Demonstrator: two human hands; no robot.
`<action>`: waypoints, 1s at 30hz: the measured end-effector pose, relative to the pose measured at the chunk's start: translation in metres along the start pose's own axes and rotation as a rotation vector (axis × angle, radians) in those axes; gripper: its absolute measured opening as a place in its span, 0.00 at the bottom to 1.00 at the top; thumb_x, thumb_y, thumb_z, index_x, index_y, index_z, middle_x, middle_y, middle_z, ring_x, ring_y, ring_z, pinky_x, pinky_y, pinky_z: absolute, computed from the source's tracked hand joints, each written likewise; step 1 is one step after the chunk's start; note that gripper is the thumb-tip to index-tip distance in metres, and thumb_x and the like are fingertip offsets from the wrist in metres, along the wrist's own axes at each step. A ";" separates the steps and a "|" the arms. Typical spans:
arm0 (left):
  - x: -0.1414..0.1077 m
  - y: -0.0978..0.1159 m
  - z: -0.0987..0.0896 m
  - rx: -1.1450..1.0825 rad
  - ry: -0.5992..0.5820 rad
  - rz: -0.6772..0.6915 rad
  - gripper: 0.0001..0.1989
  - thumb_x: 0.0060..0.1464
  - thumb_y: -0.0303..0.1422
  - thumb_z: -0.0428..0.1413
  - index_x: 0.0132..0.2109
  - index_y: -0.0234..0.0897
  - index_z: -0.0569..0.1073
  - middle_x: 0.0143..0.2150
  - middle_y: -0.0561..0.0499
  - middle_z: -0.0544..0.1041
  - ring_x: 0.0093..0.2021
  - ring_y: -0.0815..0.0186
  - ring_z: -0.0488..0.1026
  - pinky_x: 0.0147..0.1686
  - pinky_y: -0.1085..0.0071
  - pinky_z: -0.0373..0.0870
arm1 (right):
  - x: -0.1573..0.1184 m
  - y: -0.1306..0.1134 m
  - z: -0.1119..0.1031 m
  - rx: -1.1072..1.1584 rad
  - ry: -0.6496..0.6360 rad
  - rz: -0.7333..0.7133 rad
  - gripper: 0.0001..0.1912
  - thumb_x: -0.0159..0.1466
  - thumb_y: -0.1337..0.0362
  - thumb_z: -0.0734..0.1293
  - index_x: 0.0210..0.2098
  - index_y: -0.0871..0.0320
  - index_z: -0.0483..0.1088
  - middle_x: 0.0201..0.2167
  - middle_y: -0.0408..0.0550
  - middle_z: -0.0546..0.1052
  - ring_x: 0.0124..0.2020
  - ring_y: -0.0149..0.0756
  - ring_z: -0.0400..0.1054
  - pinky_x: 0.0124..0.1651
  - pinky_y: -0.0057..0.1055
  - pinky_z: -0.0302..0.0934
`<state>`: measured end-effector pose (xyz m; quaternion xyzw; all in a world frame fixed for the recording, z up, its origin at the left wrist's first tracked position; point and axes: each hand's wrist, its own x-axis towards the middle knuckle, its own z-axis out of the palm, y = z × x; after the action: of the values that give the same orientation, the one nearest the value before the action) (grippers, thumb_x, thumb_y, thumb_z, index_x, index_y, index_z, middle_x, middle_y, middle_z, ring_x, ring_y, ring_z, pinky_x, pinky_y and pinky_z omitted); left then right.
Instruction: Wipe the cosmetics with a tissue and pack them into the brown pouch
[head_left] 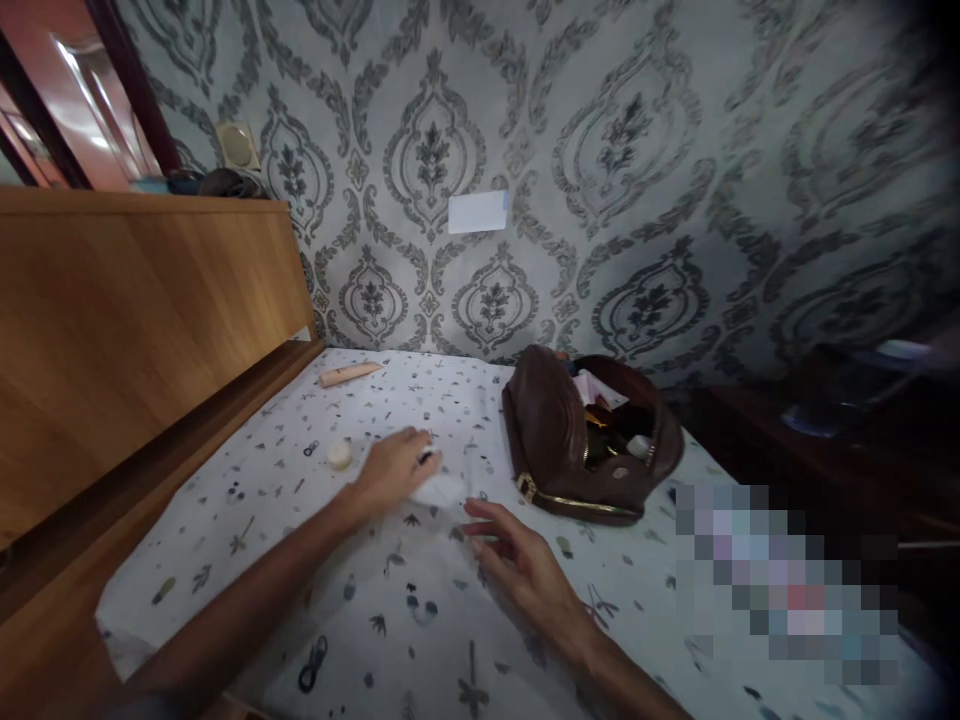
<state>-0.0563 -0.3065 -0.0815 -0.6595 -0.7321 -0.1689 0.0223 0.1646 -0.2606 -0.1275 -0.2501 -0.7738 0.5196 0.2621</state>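
My left hand point(397, 465) is over the patterned white sheet point(442, 400), its fingers curled around a small white and dark item point(427, 453) that I cannot make out. Just left of it sits a small round cream-coloured container point(339, 455). My right hand point(514, 545) hovers low over the sheet, palm turned inward, fingers apart and holding nothing. Beyond it, to the right, a brown leather handbag point(544, 430) stands unzipped. Papers and several small items show inside its opening. Farther back on the left lies a beige tube point(350, 374).
A wooden panel point(150, 320) borders the left side. Behind the sheet rises a wall with grey damask wallpaper point(435, 150), bearing a white paper rectangle point(478, 212). Dark furniture point(765, 430) stands at the right, and a pixelated patch point(780, 575) covers something there.
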 end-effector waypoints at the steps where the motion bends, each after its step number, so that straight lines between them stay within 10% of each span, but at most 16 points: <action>1: -0.004 0.017 0.006 -0.040 -0.010 0.068 0.14 0.67 0.39 0.44 0.42 0.38 0.72 0.38 0.48 0.75 0.38 0.63 0.73 0.38 0.69 0.68 | 0.002 0.003 0.005 0.091 0.000 0.034 0.23 0.63 0.52 0.66 0.54 0.56 0.68 0.44 0.54 0.78 0.43 0.44 0.74 0.44 0.40 0.70; 6: -0.024 0.064 0.030 -0.020 -0.043 0.267 0.13 0.67 0.35 0.43 0.41 0.38 0.70 0.36 0.48 0.77 0.37 0.62 0.75 0.36 0.68 0.69 | -0.001 0.016 0.018 0.310 0.061 0.083 0.19 0.54 0.51 0.74 0.37 0.57 0.70 0.36 0.48 0.76 0.38 0.40 0.69 0.45 0.37 0.65; 21: -0.036 0.048 0.034 -0.516 -0.056 0.270 0.22 0.69 0.39 0.36 0.30 0.41 0.66 0.23 0.54 0.69 0.24 0.68 0.69 0.27 0.72 0.64 | -0.007 0.011 0.014 0.771 0.022 0.325 0.30 0.44 0.40 0.77 0.23 0.59 0.63 0.19 0.36 0.64 0.23 0.24 0.55 0.29 0.25 0.47; 30: -0.028 0.045 0.038 -0.577 -0.020 0.148 0.20 0.67 0.43 0.43 0.30 0.40 0.69 0.24 0.53 0.73 0.25 0.67 0.71 0.29 0.75 0.68 | 0.003 0.029 0.017 0.869 0.031 0.284 0.39 0.31 0.57 0.83 0.40 0.54 0.67 0.27 0.34 0.69 0.26 0.25 0.61 0.31 0.25 0.55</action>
<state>-0.0014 -0.3200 -0.1143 -0.6916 -0.6041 -0.3616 -0.1610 0.1549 -0.2604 -0.1592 -0.2285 -0.4382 0.8229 0.2804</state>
